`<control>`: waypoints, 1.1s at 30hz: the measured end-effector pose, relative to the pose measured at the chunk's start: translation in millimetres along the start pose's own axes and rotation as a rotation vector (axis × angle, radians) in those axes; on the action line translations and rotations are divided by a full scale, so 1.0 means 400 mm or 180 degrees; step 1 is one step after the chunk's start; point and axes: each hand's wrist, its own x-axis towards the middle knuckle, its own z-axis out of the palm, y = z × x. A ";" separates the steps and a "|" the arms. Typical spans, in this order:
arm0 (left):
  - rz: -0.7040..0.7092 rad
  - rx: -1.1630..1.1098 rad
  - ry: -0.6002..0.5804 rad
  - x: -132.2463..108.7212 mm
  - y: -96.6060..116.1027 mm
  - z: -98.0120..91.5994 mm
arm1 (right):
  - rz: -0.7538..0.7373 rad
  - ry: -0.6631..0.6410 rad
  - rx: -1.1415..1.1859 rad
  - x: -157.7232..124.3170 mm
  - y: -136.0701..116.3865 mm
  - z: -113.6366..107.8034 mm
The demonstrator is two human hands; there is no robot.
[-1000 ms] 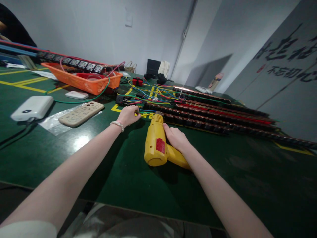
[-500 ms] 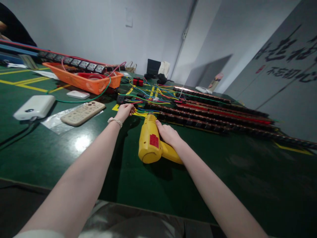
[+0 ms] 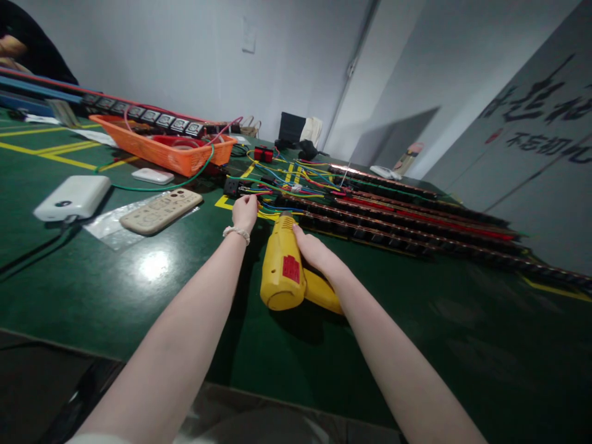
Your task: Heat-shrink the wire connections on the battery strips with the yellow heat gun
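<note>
My right hand [image 3: 313, 245] is wrapped round a yellow heat gun [image 3: 283, 271] with a red label on its side. Its nozzle points away from me, towards thin coloured wires [image 3: 266, 214]. My left hand [image 3: 245, 211], with a pale scrunchie at the wrist, is closed at the left end of those wires, just left of the nozzle. The fingertips are partly hidden, and the exact wires between them are too small to tell. Long dark strips with coppery edges [image 3: 365, 227] run off to the right from the wires. A small black block [image 3: 232, 187] lies just beyond my left hand.
On the left lie a white power bank [image 3: 71, 197] with a black cable, a beige phone [image 3: 161, 213] on a clear plastic bag, and a white flat case [image 3: 152, 176]. An orange basket [image 3: 157, 151] stands behind them. Another person's arm [image 3: 13, 46] shows at far left.
My left hand has shifted right, closer to the heat gun, and its wrist has turned. The heat gun stays nearly in place in my right hand. The view has swung slightly left.
</note>
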 end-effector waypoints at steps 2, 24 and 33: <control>-0.0049 -0.0021 0.0154 -0.004 0.003 0.000 | -0.0018 0.0147 -0.0020 0.000 0.006 0.004; -0.0090 -0.0200 0.0154 -0.033 0.036 -0.012 | -0.0365 0.0325 -0.0122 0.012 -0.057 0.038; -0.0018 -0.0189 0.0139 -0.031 0.037 -0.023 | -0.0453 0.0197 -0.0202 0.004 -0.090 0.054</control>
